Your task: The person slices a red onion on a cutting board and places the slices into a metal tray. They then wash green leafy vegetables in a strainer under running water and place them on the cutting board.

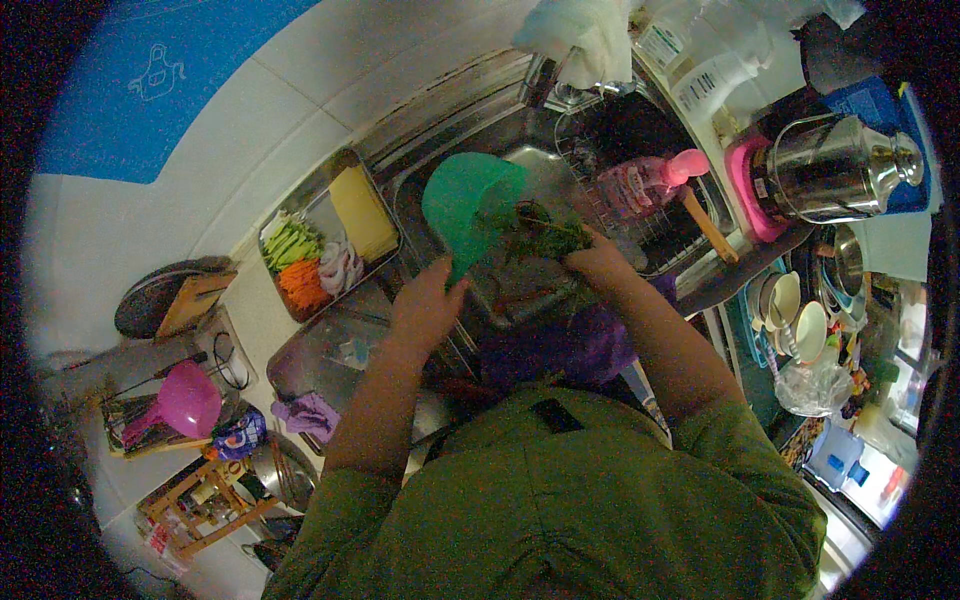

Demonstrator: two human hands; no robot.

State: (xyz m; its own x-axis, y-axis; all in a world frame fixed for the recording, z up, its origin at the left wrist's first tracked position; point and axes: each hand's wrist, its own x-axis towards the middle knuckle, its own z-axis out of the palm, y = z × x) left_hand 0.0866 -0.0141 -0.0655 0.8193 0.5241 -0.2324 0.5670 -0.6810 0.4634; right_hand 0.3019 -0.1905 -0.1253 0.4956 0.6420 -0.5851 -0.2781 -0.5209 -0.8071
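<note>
My left hand [425, 311] grips the handle of a green plastic scoop [459, 196] over the sink [411, 196]. The scoop's bowl tips toward the middle of the sink. In my right hand [600, 261] is a bunch of leafy greens [553, 234], held close to the scoop's right side. Blur and dim light hide the exact gap between them. Beneath the hands, a rectangular steel pan [517, 304] appears to sit in the sink. To the left is a steel tray [319, 214] with shredded green vegetable [292, 241], shredded carrot [301, 285], a pale purplish heap [341, 266] and yellow sheets [364, 214].
A wire rack [577, 146] bears a pink-capped bottle [637, 184] and a wooden handle [711, 225]. A steel canister [821, 169] stands right. A purple cloth [559, 349] hangs at the front edge. Left are a lilac cloth [307, 415] and pink scoop [189, 397]; bowls [811, 330] sit far right.
</note>
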